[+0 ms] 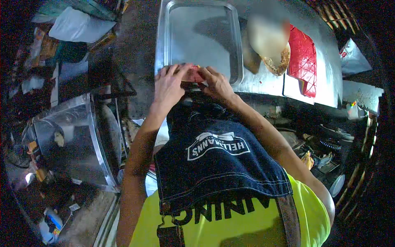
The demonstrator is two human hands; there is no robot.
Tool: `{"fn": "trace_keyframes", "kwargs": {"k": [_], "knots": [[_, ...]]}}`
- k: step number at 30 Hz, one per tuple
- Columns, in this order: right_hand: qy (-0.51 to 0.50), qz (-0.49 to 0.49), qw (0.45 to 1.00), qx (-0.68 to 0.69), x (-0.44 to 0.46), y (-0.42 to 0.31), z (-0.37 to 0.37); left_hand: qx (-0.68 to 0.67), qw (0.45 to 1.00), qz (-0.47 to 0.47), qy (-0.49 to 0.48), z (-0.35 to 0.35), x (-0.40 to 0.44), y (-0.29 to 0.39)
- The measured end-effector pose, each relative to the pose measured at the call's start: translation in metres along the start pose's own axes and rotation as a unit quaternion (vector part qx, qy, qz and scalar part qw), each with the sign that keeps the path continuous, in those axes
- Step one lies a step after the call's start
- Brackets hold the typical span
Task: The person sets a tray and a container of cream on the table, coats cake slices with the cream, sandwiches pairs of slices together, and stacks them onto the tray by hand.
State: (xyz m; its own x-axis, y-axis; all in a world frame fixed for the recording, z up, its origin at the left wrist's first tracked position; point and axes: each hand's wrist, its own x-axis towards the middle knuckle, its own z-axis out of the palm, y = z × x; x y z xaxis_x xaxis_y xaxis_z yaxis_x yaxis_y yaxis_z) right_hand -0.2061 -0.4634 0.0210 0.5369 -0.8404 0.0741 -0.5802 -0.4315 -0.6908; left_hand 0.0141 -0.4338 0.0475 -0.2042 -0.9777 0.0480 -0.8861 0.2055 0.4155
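Note:
My left hand [169, 84] and my right hand [218, 85] meet at the near edge of a shallow metal tray [240, 49]. Between them is a small piece of red dough [195, 75], mostly covered by the fingers. My left fingers curve over its left side, while my right thumb and fingers pinch its right side. To the right, a flat red dough sheet [302, 57] scored with crossing diagonal lines lies on the metal table [259, 87]. A round, brown-crusted rim [282, 64] shows beside the sheet; a blur hides what is above it.
My dark apron [218, 168] hangs against the table's near edge. On the left stands a metal-framed glass or clear-sided case [76, 142]. White bags [80, 24] lie at the upper left, and another white bag [354, 57] is past the table's right end.

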Motion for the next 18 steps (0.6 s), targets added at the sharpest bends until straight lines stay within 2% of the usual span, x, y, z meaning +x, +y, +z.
{"fn": "trace_keyframes", "kwargs": {"k": [3, 5, 8, 10, 12, 14, 15, 16, 18], "knots": [[0.021, -0.007, 0.999, 0.045, 0.000, -0.001, -0.001, 0.014, 0.999, -0.013, -0.042, -0.001, 0.001, -0.002], [0.038, -0.002, 0.996, 0.079, -0.002, 0.001, -0.003, 0.006, 0.999, -0.007, -0.033, -0.001, -0.001, -0.004], [0.014, 0.027, 0.995, 0.091, -0.007, 0.009, -0.002, -0.008, 0.999, -0.014, -0.037, -0.007, -0.002, 0.000], [-0.004, 0.081, 0.993, 0.082, -0.009, 0.012, 0.003, 0.025, 0.999, 0.007, 0.032, -0.013, -0.005, 0.006], [0.017, 0.061, 0.995, 0.081, -0.016, 0.026, 0.009, 0.023, 0.999, 0.003, 0.022, -0.026, -0.010, 0.016], [0.086, -0.049, 0.993, 0.059, -0.018, 0.030, 0.010, 0.022, 0.998, 0.012, 0.064, -0.027, -0.013, 0.012], [0.034, 0.023, 0.995, 0.090, -0.018, 0.031, 0.007, -0.007, 0.998, 0.006, 0.066, -0.030, -0.016, 0.017], [0.045, 0.029, 0.995, 0.088, -0.020, 0.032, 0.002, 0.000, 0.997, 0.009, 0.079, -0.032, -0.015, 0.022], [0.000, 0.030, 0.992, 0.120, -0.024, 0.032, -0.007, -0.002, 0.992, 0.024, 0.120, -0.035, -0.019, 0.032]]}}
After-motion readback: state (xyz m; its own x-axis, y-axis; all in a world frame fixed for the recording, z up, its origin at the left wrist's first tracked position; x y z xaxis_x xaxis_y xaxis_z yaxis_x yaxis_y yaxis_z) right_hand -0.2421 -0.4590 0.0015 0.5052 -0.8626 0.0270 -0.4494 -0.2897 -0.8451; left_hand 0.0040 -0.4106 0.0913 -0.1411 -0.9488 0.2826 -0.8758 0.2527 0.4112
